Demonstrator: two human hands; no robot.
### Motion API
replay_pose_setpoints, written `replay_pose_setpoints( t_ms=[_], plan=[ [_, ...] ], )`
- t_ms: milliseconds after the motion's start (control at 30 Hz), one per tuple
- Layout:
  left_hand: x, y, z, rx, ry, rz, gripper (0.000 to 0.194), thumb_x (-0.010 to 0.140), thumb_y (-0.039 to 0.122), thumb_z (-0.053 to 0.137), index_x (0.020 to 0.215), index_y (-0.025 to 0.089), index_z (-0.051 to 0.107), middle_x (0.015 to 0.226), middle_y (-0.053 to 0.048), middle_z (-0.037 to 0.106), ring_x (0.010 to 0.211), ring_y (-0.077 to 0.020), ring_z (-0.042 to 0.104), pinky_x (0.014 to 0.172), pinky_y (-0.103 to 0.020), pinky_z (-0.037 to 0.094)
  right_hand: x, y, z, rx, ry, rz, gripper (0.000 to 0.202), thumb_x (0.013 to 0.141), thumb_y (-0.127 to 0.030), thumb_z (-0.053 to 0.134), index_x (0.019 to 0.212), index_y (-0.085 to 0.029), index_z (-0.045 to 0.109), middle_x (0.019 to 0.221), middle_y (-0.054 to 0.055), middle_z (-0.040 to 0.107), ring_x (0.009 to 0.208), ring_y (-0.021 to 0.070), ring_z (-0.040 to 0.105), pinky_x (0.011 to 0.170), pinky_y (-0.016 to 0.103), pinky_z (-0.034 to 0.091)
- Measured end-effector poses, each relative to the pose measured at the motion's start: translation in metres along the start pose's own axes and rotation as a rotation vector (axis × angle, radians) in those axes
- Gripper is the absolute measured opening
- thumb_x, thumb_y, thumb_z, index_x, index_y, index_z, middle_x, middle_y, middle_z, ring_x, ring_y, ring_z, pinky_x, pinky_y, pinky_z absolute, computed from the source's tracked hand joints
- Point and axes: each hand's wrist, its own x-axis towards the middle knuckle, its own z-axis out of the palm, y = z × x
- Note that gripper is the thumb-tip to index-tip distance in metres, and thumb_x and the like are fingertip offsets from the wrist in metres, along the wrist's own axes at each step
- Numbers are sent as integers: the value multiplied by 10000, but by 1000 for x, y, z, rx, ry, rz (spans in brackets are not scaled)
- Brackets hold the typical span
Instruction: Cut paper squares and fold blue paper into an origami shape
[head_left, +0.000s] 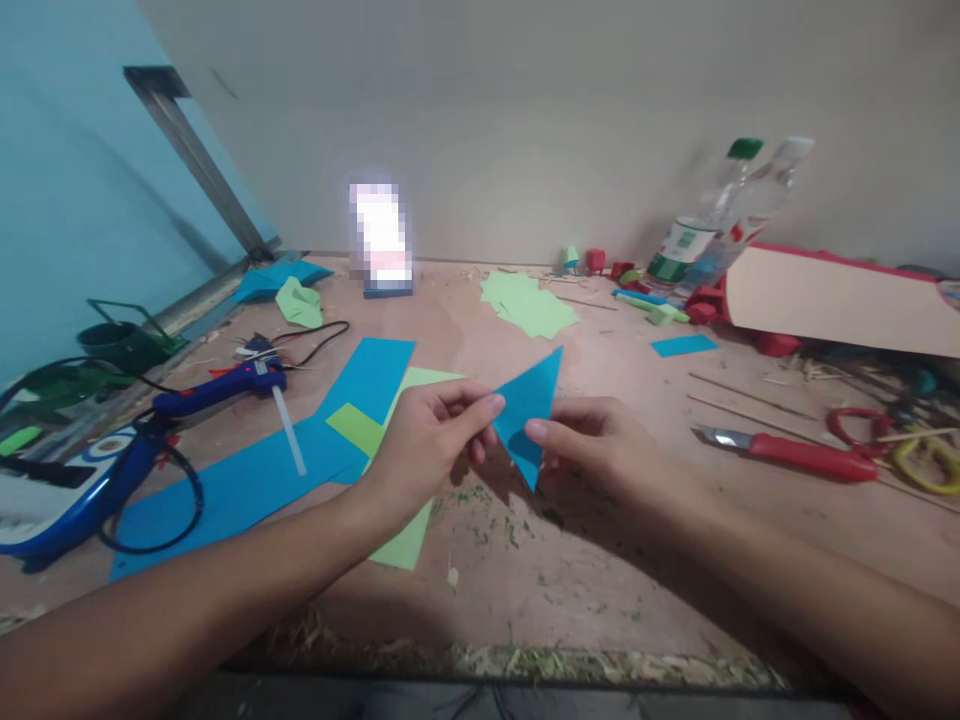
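Observation:
A blue paper triangle (531, 405), apparently folded, is held up above the middle of the table. My left hand (442, 425) pinches its left corner between thumb and fingers. With the thumb on its face and the fingers behind, my right hand (592, 440) grips the right side near the lower point. Just left of my left hand lie blue paper strips (371, 375) and light green paper (405, 545), with a smaller yellow-green strip (354, 428) on top. The fingers behind the triangle are partly hidden.
A blue glue gun (225, 388) with a glue stick lies left. Green paper cut-outs (529, 303) and a lit phone (382, 238) are at the back. On the right are a red-handled knife (814, 456), scissors (926, 460), thin sticks and plastic bottles (682, 245).

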Motion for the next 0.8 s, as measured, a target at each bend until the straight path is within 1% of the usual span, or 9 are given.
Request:
replay_pose_setpoints(
  t_ms=[67, 100, 200, 300, 400, 500, 633, 700, 800],
  plan=[
    [-2, 0, 2, 24, -38, -34, 295, 824, 437, 810, 763, 167, 710, 575, 10, 620, 462, -102, 517, 404, -207, 385, 0, 2, 2, -5, -9, 13, 324, 853, -499, 799, 824, -177, 812, 763, 32, 705, 665, 147, 559, 656, 298, 431],
    [-3, 0, 3, 18, -35, -50, 293, 821, 441, 813, 786, 171, 706, 576, 17, 611, 466, -100, 514, 406, -200, 375, 0, 2, 2, -17, 2, 13, 324, 854, -493, 797, 790, -175, 804, 730, 23, 682, 654, 143, 542, 650, 297, 424],
    [-4, 0, 4, -22, -41, -101, 308, 781, 436, 850, 827, 185, 679, 584, 43, 580, 474, -90, 483, 421, -191, 339, -1, 4, 4, 33, 116, 2, 382, 813, -505, 835, 655, -175, 727, 652, 10, 618, 637, 146, 521, 631, 300, 412],
    [-6, -1, 7, 28, -180, -135, 306, 749, 397, 877, 771, 166, 679, 625, 36, 581, 527, -85, 481, 478, -197, 361, -1, 6, 4, 176, 190, 6, 435, 760, -537, 882, 626, -174, 682, 658, 22, 617, 668, 172, 557, 647, 320, 433],
    [-8, -3, 10, 136, -272, -113, 312, 815, 385, 826, 684, 155, 662, 600, 29, 568, 548, -86, 479, 514, -202, 365, -1, 7, 5, 263, 135, 38, 438, 749, -556, 892, 654, -176, 697, 649, 29, 616, 668, 195, 583, 655, 350, 461],
    [-9, -3, 11, 185, -274, -98, 361, 899, 405, 729, 645, 159, 652, 580, 5, 604, 513, -95, 500, 494, -212, 360, -2, 7, 6, 306, 49, 51, 421, 784, -573, 863, 734, -172, 746, 698, 53, 665, 712, 219, 623, 690, 374, 491],
    [-7, 0, 8, 182, -239, -65, 353, 898, 394, 712, 645, 152, 676, 607, -16, 637, 512, -99, 533, 501, -212, 394, -3, 10, 8, 303, -51, 13, 395, 834, -551, 831, 798, -162, 777, 805, 80, 716, 818, 227, 644, 797, 394, 507],
    [-6, 0, 6, 205, -254, -62, 371, 922, 381, 681, 633, 148, 675, 580, -13, 621, 499, -95, 522, 499, -208, 395, -2, 14, 7, 289, -70, -3, 402, 869, -550, 799, 780, -158, 777, 786, 77, 705, 816, 219, 630, 820, 393, 499],
    [-8, -1, 6, 229, -289, -75, 388, 964, 359, 635, 643, 145, 680, 544, -13, 622, 489, -94, 527, 500, -200, 402, 0, 18, 6, 291, -40, -13, 387, 865, -515, 811, 713, -164, 750, 725, 59, 668, 751, 198, 597, 766, 369, 479]
  ],
)
